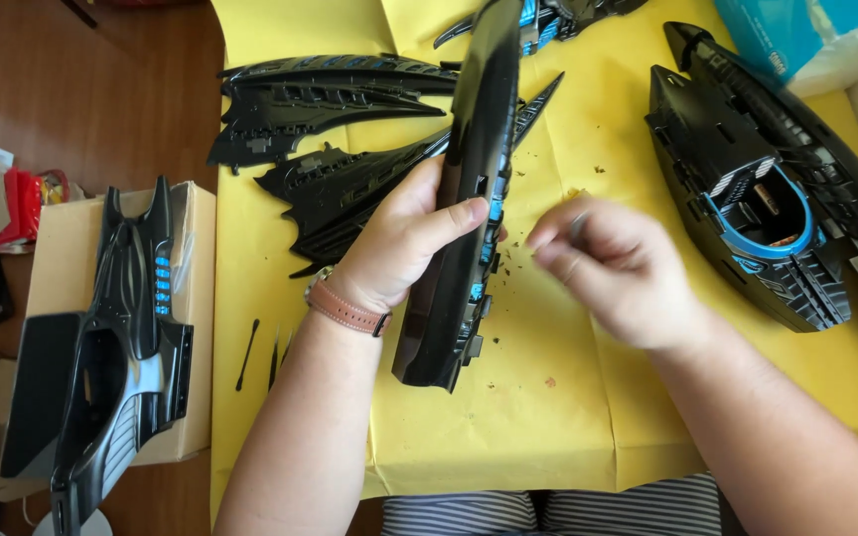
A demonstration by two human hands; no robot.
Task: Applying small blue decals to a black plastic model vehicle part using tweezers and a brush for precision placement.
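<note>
**Left hand grips a long black shell piece over the yellow sheet**

The left hand (404,238) wraps around a long glossy black shell piece (469,189), thumb laid across its near face and fingers curled behind, holding it on edge above the yellow sheet (548,397). The piece runs from the far edge of the view down toward the near middle, with small blue patches showing along its right rim. A brown strap (348,311) sits on the left wrist.

The right hand (613,263) hovers just to the right of the piece, fingers drawn together with the tips pinched on something small and pale; it is too blurred to tell what. Dark crumbs (518,260) lie scattered on the sheet between the two hands.

To the far left of the held piece two black wing-shaped parts (320,99) lie flat on the sheet, one partly behind the hand. At the right lies a black hull (737,159) with a blue-rimmed opening. On the left, off the sheet, another black body part (126,337) with blue marks rests on a cardboard box (191,328). Two thin dark tools (247,352) lie near the sheet's left edge
</note>
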